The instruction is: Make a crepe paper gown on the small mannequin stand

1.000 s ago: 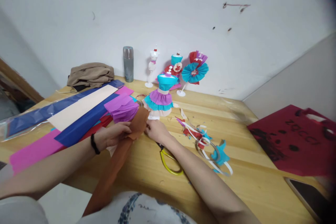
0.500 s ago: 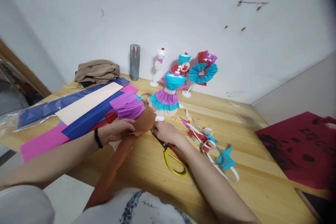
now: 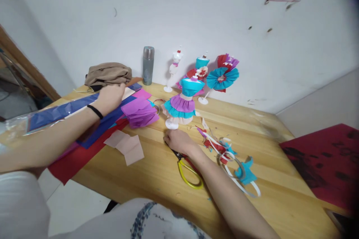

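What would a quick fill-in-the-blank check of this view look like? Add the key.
The wristband behind the left hand is ____.
The scissors lie nearest the person's ____ hand.
In the picture, the brown cloth lies to the ____ of the grey flask.
Missing words: black; right; left.

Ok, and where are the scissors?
In the head view, the scissors lie on the wooden table just below and right of centre, partly hidden by the right hand.
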### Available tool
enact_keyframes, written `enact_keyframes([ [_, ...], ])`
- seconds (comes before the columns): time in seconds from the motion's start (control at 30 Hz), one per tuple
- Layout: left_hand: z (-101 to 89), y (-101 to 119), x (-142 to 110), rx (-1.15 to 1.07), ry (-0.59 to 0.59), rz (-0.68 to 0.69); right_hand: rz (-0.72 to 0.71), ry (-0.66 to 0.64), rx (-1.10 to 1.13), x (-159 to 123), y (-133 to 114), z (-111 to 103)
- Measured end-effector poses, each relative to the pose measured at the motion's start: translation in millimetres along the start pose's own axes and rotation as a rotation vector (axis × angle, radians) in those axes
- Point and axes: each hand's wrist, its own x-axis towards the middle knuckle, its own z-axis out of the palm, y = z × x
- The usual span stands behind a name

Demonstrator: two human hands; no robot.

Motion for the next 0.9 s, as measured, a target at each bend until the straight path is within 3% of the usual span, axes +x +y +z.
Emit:
enact_keyframes([
  [0.1,41.0,10,-17,0.154,-0.128,-0.021,-0.002,0.018,-0.003,0,0,1],
  [0.17,65.6,17,-28,0.420,-0.271,0.008,-0.001,0.025,-0.005,0,0,1],
  [0.23,82.0,22,-35,0.533,-0.279,0.052,-0.001,0.027,-0.008,0,0,1],
  [0.33,90.0,23,-35,0.589,-0.259,0.067,-0.004,0.029,-0.011,0,1,1],
  [0.57,69.7,4,-6,0.577,-0.235,0.010,-0.020,0.038,-0.007,2,3,5],
  [0.77,36.2,-6,17,0.523,-0.060,-0.081,-0.022,0.037,-0.009,2,3,5],
  [0.9,13.7,-4,27,0.234,0.115,-0.102,-0.014,0.029,-0.008,2,3,4],
])
